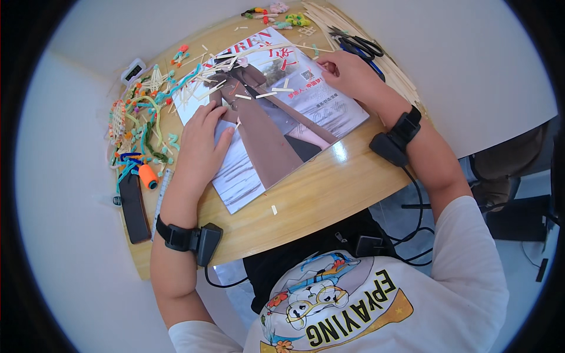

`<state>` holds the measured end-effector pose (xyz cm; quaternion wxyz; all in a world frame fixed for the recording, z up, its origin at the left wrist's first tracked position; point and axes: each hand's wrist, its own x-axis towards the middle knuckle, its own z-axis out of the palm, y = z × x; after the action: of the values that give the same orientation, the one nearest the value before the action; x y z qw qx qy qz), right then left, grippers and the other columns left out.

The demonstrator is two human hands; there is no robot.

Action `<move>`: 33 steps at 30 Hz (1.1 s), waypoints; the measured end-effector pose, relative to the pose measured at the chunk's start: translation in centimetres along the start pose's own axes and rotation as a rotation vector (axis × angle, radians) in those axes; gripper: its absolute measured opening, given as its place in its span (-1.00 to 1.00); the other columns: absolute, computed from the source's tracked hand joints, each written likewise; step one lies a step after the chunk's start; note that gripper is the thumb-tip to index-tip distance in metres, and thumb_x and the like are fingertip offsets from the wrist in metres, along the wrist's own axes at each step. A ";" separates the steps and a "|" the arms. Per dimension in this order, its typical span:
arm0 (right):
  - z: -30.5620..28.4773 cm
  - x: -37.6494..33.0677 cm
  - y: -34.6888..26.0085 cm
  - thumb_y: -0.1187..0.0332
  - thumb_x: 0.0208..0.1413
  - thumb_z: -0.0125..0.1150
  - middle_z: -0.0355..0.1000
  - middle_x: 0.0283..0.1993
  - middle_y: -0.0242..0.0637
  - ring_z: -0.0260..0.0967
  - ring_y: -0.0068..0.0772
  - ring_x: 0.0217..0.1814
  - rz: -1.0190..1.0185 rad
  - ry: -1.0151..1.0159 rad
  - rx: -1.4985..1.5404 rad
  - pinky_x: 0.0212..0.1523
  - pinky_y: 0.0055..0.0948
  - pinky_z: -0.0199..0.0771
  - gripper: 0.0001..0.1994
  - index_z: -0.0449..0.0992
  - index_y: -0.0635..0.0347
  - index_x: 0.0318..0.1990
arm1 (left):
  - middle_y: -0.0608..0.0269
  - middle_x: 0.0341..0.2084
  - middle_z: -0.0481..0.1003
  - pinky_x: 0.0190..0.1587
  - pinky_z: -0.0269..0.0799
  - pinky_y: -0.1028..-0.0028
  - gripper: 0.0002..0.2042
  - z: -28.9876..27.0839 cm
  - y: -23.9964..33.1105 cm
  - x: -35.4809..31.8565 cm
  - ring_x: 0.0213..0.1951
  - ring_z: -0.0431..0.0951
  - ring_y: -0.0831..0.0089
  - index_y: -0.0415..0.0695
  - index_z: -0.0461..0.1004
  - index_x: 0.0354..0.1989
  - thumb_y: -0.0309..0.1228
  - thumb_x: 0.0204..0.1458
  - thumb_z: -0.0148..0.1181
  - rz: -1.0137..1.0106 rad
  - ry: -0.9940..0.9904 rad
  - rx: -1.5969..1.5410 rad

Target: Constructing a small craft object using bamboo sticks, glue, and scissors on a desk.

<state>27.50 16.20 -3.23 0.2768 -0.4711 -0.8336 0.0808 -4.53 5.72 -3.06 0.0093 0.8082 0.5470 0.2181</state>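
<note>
A magazine [271, 147] with a figure in a long brown coat on its cover lies at a slant on the table. My left hand [203, 141] rests on its left part, fingers spread and thumb apart, beside a short pale stick piece [238, 123]. Over the upper right edge, my right hand [353, 76] is closed, fingers curled toward the thumb; what they grip, if anything, I cannot make out. A thin pale strip [288, 45] runs toward those fingertips. Cut stick pieces [203, 76] lie heaped on the magazine's upper left.
Black-handled scissors [359, 47] lie right of the magazine on long wooden strips [406, 79]. Colourful pipe-cleaner shapes [144, 117] crowd the left side, near an orange spool [148, 176], a dark oblong case [135, 209] and a ruler [162, 200]. Cables hang from both forearm straps.
</note>
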 end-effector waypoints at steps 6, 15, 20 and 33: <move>-1.2 0.3 0.0 0.28 0.07 0.12 0.49 -0.32 -0.08 0.44 -0.07 -0.31 0.198 0.092 0.090 -0.24 -0.31 0.43 -0.76 0.55 0.22 -0.19 | -0.01 0.13 0.28 0.19 0.17 0.28 -0.62 -0.3 0.1 0.1 0.15 0.28 0.04 -0.21 0.34 0.04 -0.38 0.04 0.11 -0.015 -0.015 -0.020; -3.0 1.1 6.5 0.30 0.09 0.13 0.48 -0.26 -0.08 0.44 -0.14 -0.22 0.235 0.241 -0.107 -0.18 -0.31 0.42 -0.71 0.49 0.19 -0.05 | -0.08 0.13 0.27 0.22 0.13 0.22 -0.58 -0.3 0.0 -0.3 0.19 0.22 -0.01 -0.27 0.32 0.04 -0.29 0.05 0.13 0.035 -0.009 0.005; -3.2 0.8 4.1 0.38 0.09 0.12 0.44 -0.11 -0.14 0.42 -0.19 -0.12 -0.072 0.281 0.045 -0.07 -0.35 0.40 -0.68 0.44 0.19 0.02 | -0.11 0.20 0.20 0.26 0.06 0.20 -0.38 -1.0 0.8 0.0 0.25 0.14 -0.01 -0.26 0.26 0.14 -0.13 -0.03 0.21 0.008 -0.116 0.010; -2.8 -0.1 -4.2 0.39 -0.04 0.26 0.38 0.09 -0.06 0.35 -0.08 0.07 -0.137 -0.361 0.136 0.07 -0.33 0.32 -0.50 0.37 0.16 0.12 | 0.16 -0.32 0.56 -0.34 0.44 0.44 -0.61 -8.4 -2.1 2.1 -0.36 0.54 0.42 -0.24 0.48 -0.15 -0.15 0.02 0.18 -0.782 -0.109 -0.439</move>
<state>25.91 13.44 0.72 0.1588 -0.3714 -0.8924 0.2012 -8.79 6.53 4.73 0.2910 0.5302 0.7506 0.2660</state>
